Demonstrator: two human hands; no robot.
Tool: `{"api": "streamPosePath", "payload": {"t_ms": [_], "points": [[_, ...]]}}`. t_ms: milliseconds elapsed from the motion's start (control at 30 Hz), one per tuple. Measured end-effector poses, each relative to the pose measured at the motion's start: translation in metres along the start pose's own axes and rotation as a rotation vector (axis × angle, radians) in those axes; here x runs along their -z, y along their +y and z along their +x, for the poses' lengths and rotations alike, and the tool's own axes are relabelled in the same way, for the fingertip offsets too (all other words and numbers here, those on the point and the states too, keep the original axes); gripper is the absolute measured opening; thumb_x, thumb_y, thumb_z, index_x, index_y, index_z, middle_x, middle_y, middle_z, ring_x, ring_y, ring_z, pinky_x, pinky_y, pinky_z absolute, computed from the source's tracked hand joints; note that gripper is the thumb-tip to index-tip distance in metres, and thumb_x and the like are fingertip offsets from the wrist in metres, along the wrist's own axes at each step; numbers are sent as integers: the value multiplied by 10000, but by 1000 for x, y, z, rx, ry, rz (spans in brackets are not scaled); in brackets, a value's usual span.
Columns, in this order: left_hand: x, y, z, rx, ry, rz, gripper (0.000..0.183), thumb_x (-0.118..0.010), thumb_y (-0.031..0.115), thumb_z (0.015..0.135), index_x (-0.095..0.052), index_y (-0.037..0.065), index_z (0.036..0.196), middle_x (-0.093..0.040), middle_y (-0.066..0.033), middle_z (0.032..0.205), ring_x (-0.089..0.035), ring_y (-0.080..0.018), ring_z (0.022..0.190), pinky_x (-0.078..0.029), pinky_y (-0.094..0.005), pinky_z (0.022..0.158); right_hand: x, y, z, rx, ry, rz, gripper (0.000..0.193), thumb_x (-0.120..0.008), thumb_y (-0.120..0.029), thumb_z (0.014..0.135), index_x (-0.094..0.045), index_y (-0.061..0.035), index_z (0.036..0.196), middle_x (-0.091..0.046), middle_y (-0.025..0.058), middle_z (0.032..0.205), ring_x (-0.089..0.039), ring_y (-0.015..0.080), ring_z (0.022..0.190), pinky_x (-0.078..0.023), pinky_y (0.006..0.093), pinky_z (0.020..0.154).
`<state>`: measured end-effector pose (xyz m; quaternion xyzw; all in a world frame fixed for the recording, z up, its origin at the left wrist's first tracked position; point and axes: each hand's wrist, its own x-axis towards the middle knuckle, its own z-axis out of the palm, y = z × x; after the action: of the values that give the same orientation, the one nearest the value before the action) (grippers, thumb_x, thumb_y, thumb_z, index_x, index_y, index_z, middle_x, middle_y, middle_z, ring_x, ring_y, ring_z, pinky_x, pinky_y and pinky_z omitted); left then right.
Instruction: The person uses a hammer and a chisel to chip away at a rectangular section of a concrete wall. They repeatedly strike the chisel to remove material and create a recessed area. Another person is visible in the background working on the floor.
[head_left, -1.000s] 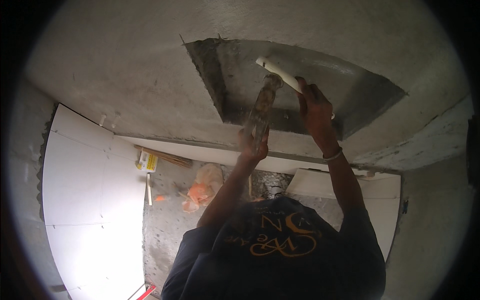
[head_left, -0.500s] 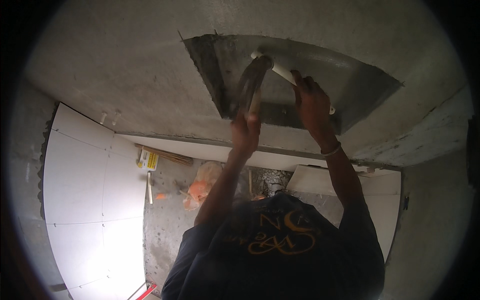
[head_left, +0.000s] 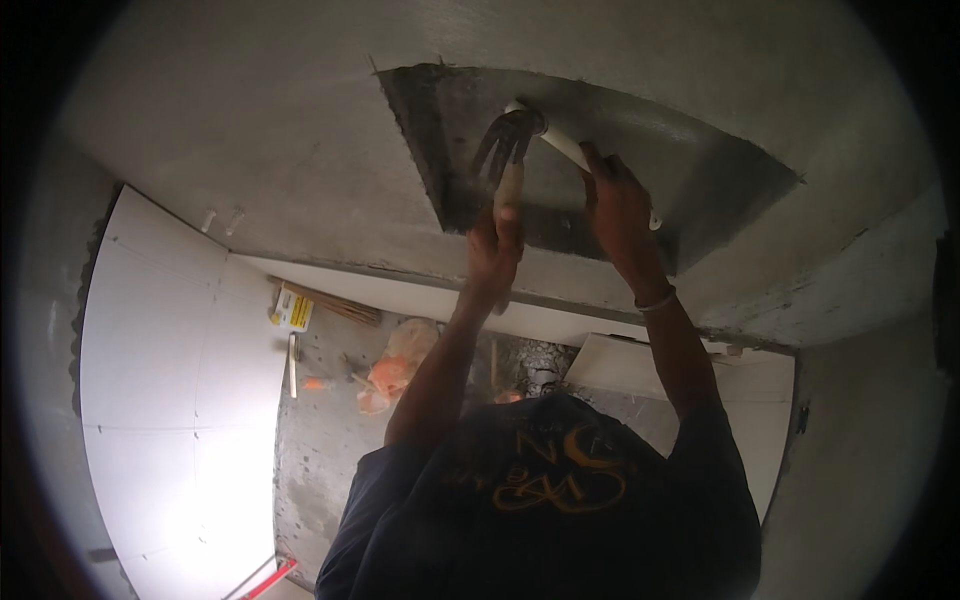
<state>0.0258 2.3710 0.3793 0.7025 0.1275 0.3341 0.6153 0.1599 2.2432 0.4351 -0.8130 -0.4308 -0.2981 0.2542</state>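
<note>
White and round, the long stick [head_left: 562, 145] is in my right hand [head_left: 622, 208], with my fingers curled around it. It slants across the big hole [head_left: 690, 150] in the grey wall [head_left: 280, 120], and its low end pokes out past my hand. My left hand [head_left: 492, 255] is wrapped around a hammer [head_left: 509, 182] with a light wood handle and a dark, curved head. The head looks to touch the stick near its top. A crumpled clear and orange bag [head_left: 402, 352] lies on the floor [head_left: 325, 440], near a white and yellow pack [head_left: 294, 309]; I can't tell what is in them.
</note>
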Motion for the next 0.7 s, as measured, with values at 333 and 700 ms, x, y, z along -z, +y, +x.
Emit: {"api": "streamPosePath", "payload": {"t_ms": [333,700], "points": [[4,-32,-192,421,301,-228,471,-476,490,905,-538,56,731,-526,1,590,-525,-105,524,-414,-263,465,21,-10,-59,-52,-213,588,325,-572,-79,883,-528,32,1186,-590,156,873,-607,259,798,-491,380,705],[25,-10,-272,666,687,-259,233,-598,239,895,-479,81,771,-471,17,582,-445,-75,466,-386,-246,438,52,-68,-277,-779,-1109,1178,198,-579,-191,913,-536,-7,974,-593,32,721,-560,93,663,-450,240,591]]}}
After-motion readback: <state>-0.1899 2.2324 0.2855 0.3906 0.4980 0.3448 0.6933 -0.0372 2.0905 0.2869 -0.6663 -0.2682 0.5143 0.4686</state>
